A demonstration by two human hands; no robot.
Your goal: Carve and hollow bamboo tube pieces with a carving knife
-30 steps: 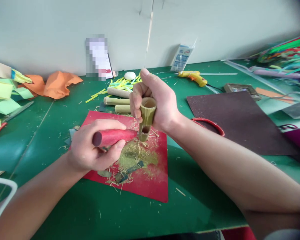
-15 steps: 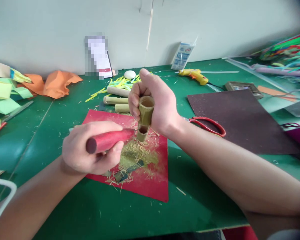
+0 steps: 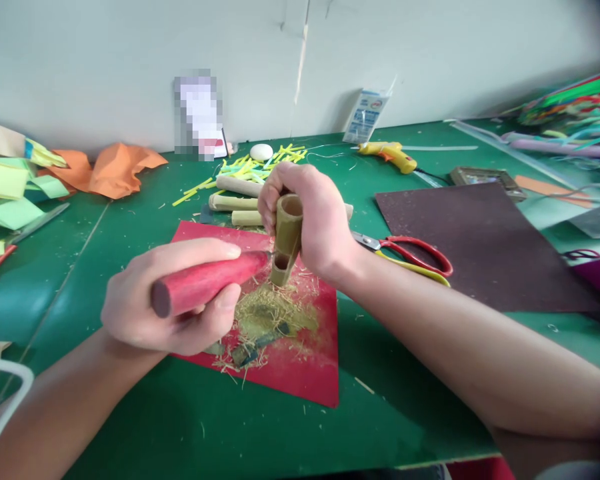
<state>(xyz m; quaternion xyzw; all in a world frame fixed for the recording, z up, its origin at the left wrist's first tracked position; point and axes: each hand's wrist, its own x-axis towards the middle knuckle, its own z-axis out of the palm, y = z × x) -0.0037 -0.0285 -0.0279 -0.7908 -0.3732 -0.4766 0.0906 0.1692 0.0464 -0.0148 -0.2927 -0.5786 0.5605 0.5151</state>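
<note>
My left hand [image 3: 133,297] is closed around a carving tool with a thick red handle [image 3: 200,285]. Its narrow dark tip points right and meets the edge of a notch in a bamboo tube [image 3: 288,230]; the blade hardly shows. My right hand [image 3: 325,223] grips that tube from the right side, fingers behind it. The tube stands nearly upright, its open end on top and a cut-out near its lower end. Beneath lies a red sheet [image 3: 323,377] covered with bamboo dust and shavings [image 3: 270,310], along with dark strips of what may be sandpaper [image 3: 247,352].
Beyond the sheet lie bamboo pieces [image 3: 235,202], yellow-green strips [image 3: 235,168] and a white oval object [image 3: 261,153]. Red-handled scissors [image 3: 420,253] and a dark board [image 3: 480,247] are right. A yellow glue gun [image 3: 390,155] lies further back, orange paper [image 3: 125,170] at left.
My left hand and the tool have shifted a little left. My right hand has also moved slightly left, and more of the scissors now shows behind its wrist.
</note>
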